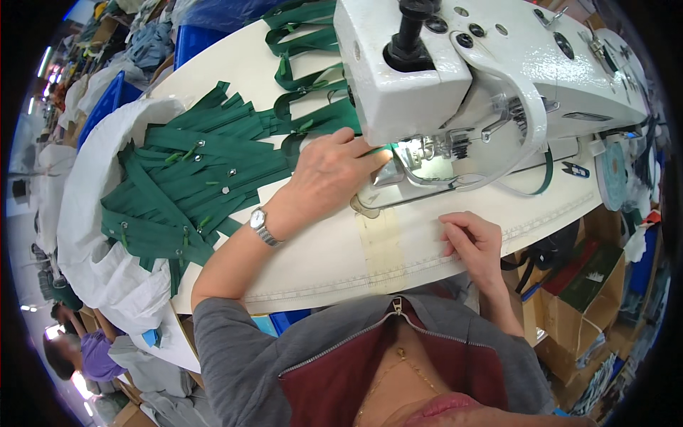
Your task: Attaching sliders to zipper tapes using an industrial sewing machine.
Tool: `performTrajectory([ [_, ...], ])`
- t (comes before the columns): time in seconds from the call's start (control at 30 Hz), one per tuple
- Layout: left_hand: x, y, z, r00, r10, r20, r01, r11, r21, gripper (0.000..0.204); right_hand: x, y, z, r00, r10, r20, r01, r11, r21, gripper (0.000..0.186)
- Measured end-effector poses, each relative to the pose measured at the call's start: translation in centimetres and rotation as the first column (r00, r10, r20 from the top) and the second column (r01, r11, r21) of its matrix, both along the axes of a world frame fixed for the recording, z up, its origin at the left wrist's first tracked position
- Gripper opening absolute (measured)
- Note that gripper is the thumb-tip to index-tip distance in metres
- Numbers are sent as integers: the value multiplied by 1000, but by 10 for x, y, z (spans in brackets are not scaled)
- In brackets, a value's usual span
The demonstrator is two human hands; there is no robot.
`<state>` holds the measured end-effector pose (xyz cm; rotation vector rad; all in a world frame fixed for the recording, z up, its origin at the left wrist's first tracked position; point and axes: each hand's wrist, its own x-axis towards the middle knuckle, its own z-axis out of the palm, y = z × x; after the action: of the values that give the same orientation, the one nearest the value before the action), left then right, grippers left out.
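Where visible, green strip (377, 150) at fingers (370, 162)

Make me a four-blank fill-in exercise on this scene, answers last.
1. The heaped zippers are coloured ____.
2. The sewing machine has a ____ body.
3. The watch is on the person's ____ wrist.
4. The ____ hand is farther from the heaped zippers.

Missing words: green; white; left; right.
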<state>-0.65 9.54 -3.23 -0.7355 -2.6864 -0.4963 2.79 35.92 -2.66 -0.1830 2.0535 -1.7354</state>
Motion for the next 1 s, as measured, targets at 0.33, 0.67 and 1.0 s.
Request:
performTrajectory([
  [0.33, 7, -7, 16, 995, 61, 80, -58, 997, -47, 15, 3, -3, 1, 1000, 16, -19, -17, 1000, -26, 15],
  [0.67, 73, -92, 22, 903, 429, 38, -425, 902, -74, 9, 4, -3, -1, 998, -48, -38, 48, 999, 1, 14],
  [1.0, 94, -82, 15, 906, 424, -17, -409, 882, 234, 15, 4, -8, -3, 992, -57, -114, 67, 994, 84, 14],
])
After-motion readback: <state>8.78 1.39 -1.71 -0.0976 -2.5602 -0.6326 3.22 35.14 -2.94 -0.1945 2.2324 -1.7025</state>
